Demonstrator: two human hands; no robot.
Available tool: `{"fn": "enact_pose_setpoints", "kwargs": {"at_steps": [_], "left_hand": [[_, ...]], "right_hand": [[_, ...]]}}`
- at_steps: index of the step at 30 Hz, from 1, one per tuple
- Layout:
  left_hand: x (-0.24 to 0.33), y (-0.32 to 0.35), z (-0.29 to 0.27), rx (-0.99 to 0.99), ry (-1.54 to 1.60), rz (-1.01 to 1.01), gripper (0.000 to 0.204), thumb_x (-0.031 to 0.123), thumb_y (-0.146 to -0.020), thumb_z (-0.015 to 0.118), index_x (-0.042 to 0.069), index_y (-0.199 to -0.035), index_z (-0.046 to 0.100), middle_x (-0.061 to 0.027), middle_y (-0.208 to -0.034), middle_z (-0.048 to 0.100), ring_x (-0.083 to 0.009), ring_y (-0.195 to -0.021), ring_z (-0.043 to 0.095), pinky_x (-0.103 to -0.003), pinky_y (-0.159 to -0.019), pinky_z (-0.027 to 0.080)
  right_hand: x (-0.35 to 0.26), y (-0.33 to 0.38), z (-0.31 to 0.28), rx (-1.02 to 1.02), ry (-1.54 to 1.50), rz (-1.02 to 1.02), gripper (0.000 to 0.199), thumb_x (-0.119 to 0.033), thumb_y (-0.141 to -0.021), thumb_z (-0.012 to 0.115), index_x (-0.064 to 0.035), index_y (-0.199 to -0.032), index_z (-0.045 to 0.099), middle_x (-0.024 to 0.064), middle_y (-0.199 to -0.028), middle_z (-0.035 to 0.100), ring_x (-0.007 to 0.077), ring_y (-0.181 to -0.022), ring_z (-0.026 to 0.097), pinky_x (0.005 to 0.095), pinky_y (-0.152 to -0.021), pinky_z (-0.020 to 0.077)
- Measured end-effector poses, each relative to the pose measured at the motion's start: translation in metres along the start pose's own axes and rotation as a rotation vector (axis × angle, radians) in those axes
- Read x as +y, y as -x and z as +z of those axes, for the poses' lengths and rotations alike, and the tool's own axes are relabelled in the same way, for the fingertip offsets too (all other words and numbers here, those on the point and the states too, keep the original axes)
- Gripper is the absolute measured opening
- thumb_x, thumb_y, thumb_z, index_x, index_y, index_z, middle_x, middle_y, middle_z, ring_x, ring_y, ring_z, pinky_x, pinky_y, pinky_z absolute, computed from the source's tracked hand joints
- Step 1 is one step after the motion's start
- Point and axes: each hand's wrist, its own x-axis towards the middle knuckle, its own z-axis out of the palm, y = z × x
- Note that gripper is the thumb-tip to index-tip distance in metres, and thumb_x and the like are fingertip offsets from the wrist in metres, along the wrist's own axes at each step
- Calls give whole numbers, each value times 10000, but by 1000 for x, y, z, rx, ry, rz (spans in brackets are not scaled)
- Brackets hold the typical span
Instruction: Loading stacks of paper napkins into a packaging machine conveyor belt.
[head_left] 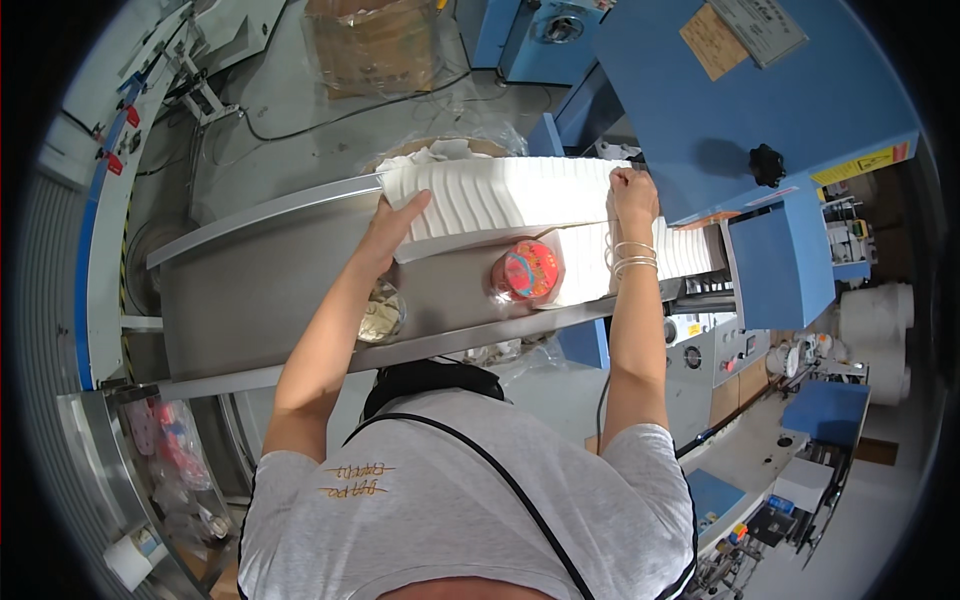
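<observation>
A long row of white, soft-looking folded sheets (490, 200) lies along the far side of a metal trough. My left hand (388, 228) grips its left end, thumb on top and the other fingers mostly hidden. At the right end, my right hand (634, 195) has its fingers curled onto the row's far edge. A second white row (585, 262) sits nearer me, running right under my right forearm. Against its left end stands a round container with a red printed top (530, 270). Beside my left forearm is a clear container with pale yellow contents (382, 315).
The metal trough (270, 275) has raised rails along both long sides. A large blue machine (760, 110) rises at the right, with a black knob (767, 165). Beyond the trough, a plastic-wrapped cardboard box (370, 45) and a black cable (330, 125) lie on the floor.
</observation>
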Motion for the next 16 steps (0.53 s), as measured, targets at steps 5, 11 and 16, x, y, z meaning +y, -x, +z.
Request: {"fn": "enact_pose_setpoints", "kwargs": {"at_steps": [5,11,16], "left_hand": [[-3,-6,-7,-54,-10,-11,743,362,-855,681,23,-1399,305,-103,-1317,484,-209,-1205,481,-330,-1001,386],[9,-1,-2,-94,-36,-16,731,364,-861,675,49,-1413,313,-90,-1347,466,-201,-1230,455,-335,-1023,360],[6,-6,-5,-71,-43,12,769,361,-853,683,61,-1440,285,-95,-1393,437,-203,-1277,417,-338,-1053,321]], "right_hand": [[-10,4,3,-78,92,-30,322,-387,-883,571,-133,-1007,725,89,-1221,562,306,-1142,510,403,-963,409],[-14,7,-11,-303,201,-67,563,-519,-928,416,-63,-1111,691,102,-1522,258,348,-1369,247,470,-1124,185],[-17,5,8,-233,314,-150,548,-502,-925,449,-40,-1074,703,99,-1541,211,380,-1383,186,511,-1125,138]]}}
